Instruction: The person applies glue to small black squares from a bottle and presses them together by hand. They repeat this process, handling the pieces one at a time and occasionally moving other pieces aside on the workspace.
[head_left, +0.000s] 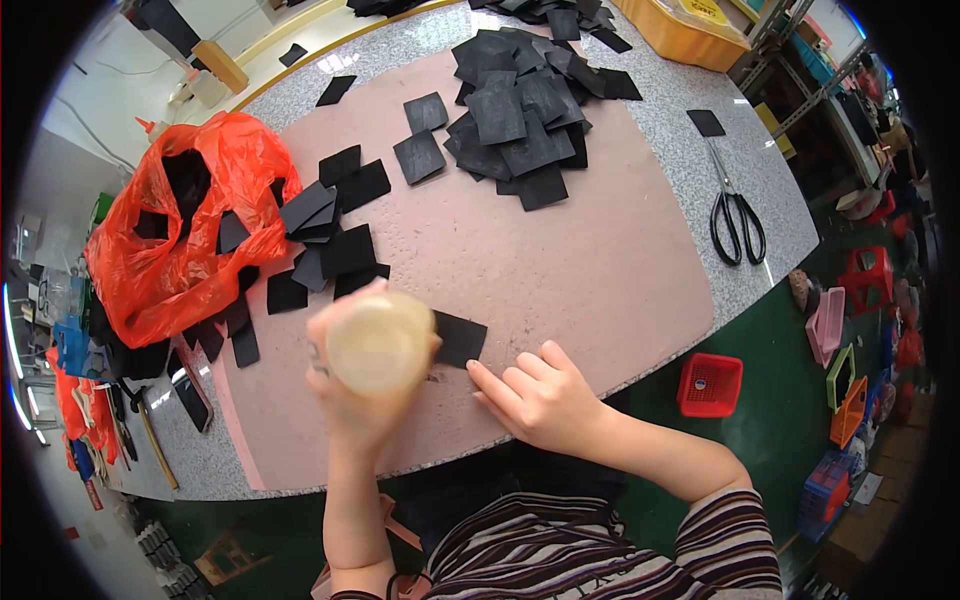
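Note:
My left hand (345,400) is wrapped round a pale yellowish plastic bottle (378,345), whose round base faces up towards me; its lower end is hidden, and both are slightly blurred. Under and beside the bottle lies a small black flat piece (461,341) on the pink mat, partly covered by that hand. At the piece's near corner is the index fingertip of my right hand (545,400), with the other fingers curled in and the thumb close to the index finger. The fingertip appears to hold the corner down.
A heap of black squares (520,105) lies at the back of the mat (560,270). Left stands a red plastic bag (190,270) among more black pieces. Black-handled scissors (735,215) rest at right, a phone (190,392) at left. A red basket (710,385) is beyond the table edge.

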